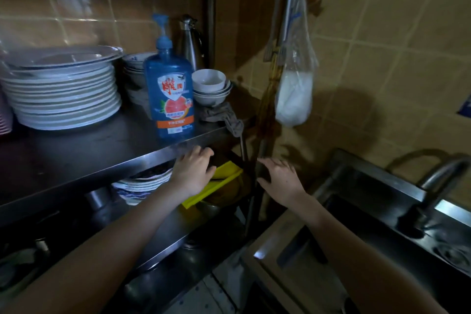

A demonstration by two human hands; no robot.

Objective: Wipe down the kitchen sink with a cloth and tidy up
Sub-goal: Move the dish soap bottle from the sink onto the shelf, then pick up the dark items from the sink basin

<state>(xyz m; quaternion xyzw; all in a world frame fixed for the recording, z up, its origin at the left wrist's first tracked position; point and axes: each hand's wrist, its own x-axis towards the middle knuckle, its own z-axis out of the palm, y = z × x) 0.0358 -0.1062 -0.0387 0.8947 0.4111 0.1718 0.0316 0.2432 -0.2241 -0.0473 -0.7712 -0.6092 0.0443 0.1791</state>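
My left hand (194,170) reaches under the steel shelf (107,153) and lies over the near end of a yellow flat tool (216,186) that sits across a metal bowl (224,197); whether it grips the tool I cannot tell. My right hand (280,181) hovers with its fingers spread, holding nothing, beside the rack's upright post (257,186). A grey cloth (221,116) lies crumpled on the shelf beside the blue dish-soap bottle (169,92), one corner hanging over the edge. The steel sink (382,232) with its tap (438,181) is at the lower right.
A tall stack of white plates (63,92) and small bowls (211,86) stand on the shelf, a steel flask (190,38) behind them. More plates (142,183) sit on the lower shelf. A plastic bag with white contents (295,89) hangs by the tiled wall.
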